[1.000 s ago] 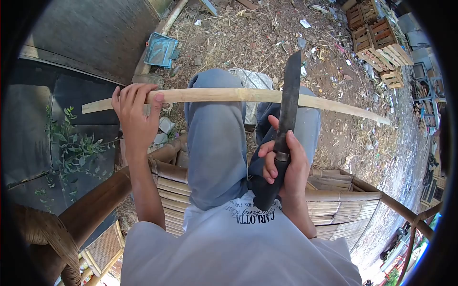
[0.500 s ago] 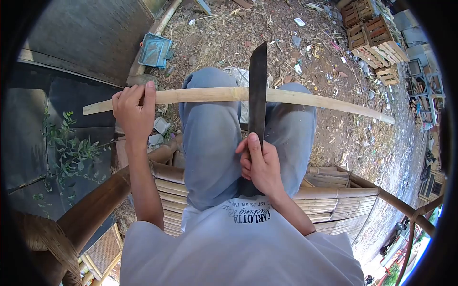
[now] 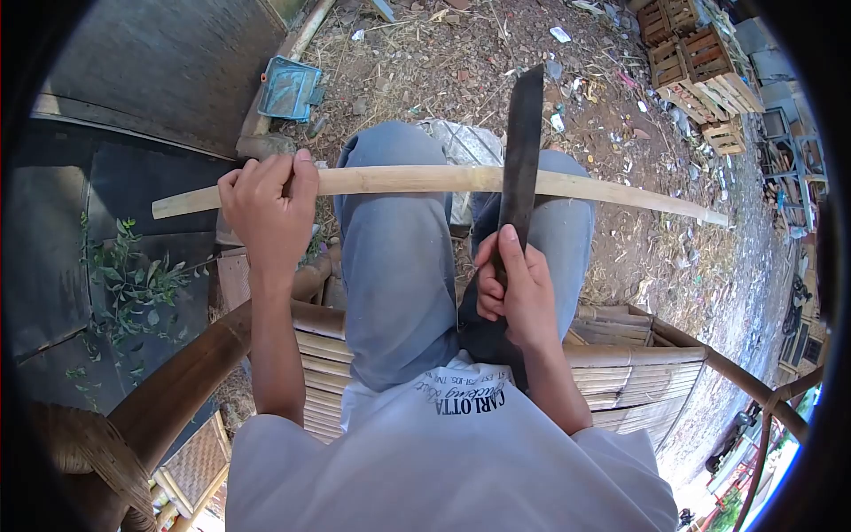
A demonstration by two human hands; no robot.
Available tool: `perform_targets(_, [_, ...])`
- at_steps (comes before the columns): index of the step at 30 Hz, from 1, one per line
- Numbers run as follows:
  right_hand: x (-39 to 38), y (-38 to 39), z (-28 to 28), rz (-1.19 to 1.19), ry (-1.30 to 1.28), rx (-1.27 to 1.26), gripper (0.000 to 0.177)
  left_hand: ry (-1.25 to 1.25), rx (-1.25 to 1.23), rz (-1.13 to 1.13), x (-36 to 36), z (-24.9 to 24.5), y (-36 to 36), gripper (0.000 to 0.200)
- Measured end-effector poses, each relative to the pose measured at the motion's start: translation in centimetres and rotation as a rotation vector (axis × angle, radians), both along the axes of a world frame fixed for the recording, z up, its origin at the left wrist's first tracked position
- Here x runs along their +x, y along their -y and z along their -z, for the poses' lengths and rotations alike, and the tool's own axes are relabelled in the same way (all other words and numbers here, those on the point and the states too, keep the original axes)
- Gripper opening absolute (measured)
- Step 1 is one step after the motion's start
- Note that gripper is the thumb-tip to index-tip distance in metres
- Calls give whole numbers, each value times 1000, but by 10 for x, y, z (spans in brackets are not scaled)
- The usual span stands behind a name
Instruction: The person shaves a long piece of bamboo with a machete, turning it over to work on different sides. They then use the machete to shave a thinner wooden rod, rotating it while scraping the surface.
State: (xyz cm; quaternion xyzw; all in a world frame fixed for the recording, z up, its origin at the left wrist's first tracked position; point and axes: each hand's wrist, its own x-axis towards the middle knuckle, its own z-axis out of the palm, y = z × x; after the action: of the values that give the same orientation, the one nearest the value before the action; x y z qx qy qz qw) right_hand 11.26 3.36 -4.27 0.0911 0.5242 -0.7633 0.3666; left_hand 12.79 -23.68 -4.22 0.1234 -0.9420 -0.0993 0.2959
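A long pale bamboo strip (image 3: 399,180) lies crosswise over my knees, bending slightly downward toward both ends. My left hand (image 3: 269,204) is wrapped around it left of my left knee, with the strip's end sticking out beyond the fist. In my right hand (image 3: 517,282) is a machete (image 3: 523,133) with a broad dark blade, gripped by its handle, thumb laid along the lower blade. The blade points away from me and crosses over the strip near my right knee, overlapping it in this view. Most of the handle is hidden by my fingers.
I sit on a bamboo bench (image 3: 620,356). Ahead, the dirt ground is strewn with shavings and litter, with a blue plastic tray (image 3: 290,89) at upper left. Wooden crates (image 3: 705,66) stand at upper right. Dark panels and a leafy plant (image 3: 142,288) are on the left.
My right hand and the machete have moved right along the bamboo strip, toward my right knee. My left hand has shifted a little to the right on the strip.
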Motion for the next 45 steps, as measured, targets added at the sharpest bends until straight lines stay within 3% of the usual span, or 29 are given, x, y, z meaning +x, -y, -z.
perform_targets(5, [11,-12,-27,33,-58,14,23,-12,121,121,0,-10,-13,31])
perform_targets(9, [23,-19,-12,160,-133,76,19,-104,177,24,6,-11,12,29])
perform_targets(11, [26,-16,-9,216,-140,83,18,-29,-74,99,12,-9,31,31])
perform_targets(12, [26,-10,-8,283,-178,135,17,-22,-77,99,14,-7,30,31])
perform_targets(15, [24,5,-5,354,-218,209,18,65,12,76,14,-3,24,34])
perform_targets(17, [25,5,5,229,-274,174,18,31,23,25,13,0,20,36])
perform_targets(21, [23,10,14,227,-303,222,23,90,55,-14,11,-3,21,36])
perform_targets(29, [27,16,29,264,-318,129,27,43,98,54,5,-1,18,37])
perform_targets(37, [23,22,50,219,-549,403,24,3,16,49,-2,3,1,37])
perform_targets(45, [21,28,54,292,-495,201,31,-6,65,52,-8,4,-9,34])
